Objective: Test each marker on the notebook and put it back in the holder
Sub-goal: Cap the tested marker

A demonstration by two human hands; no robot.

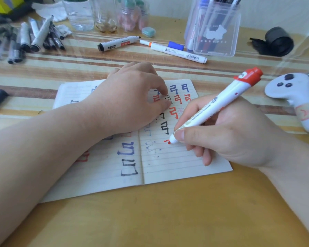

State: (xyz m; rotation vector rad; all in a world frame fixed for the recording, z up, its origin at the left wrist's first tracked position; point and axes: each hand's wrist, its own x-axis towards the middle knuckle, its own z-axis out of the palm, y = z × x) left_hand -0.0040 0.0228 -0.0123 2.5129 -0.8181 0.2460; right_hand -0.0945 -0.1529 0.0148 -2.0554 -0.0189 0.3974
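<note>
Head view shows my right hand (227,136) gripping a white marker with a red cap on its back end (216,104), its tip touching the right page of the open lined notebook (168,166) beside a small red mark. My left hand (130,98) presses flat on the notebook's pages, holding nothing, and the clear plastic marker holder (216,27) stands well beyond on the striped wooden table (150,220).

Both forearms are showing bare, no sleeves, the left hand (130,98) and right hand (227,134) wearing nothing on the fingers
</note>
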